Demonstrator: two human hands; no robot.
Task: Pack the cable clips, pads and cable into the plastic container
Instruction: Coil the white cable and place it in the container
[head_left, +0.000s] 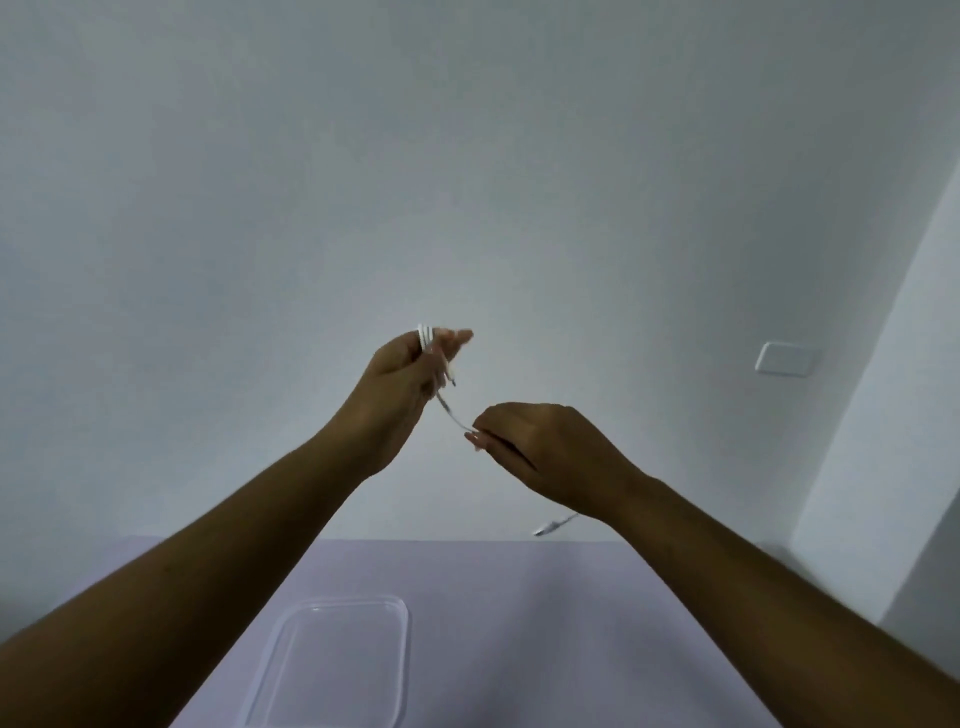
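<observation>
While both arms are raised in front of the pale wall (467, 156), I see the left hand (402, 371) at the middle of the frame with its fingers curled round several white loops of the cable (452, 413), the coils showing at the top of the fist. From there a short stretch of cable runs down and right to the right hand (545, 441), which pinches it between thumb and fingertips, the other fingers folded. A loose end with a plug hangs below the right wrist, just above the far edge of the bench (545, 623). On the lilac bench at the bottom centre lies the clear plastic container (358, 601), well below both hands; I cannot tell what it holds. A white wall plate (784, 358) sits at mid right.
</observation>
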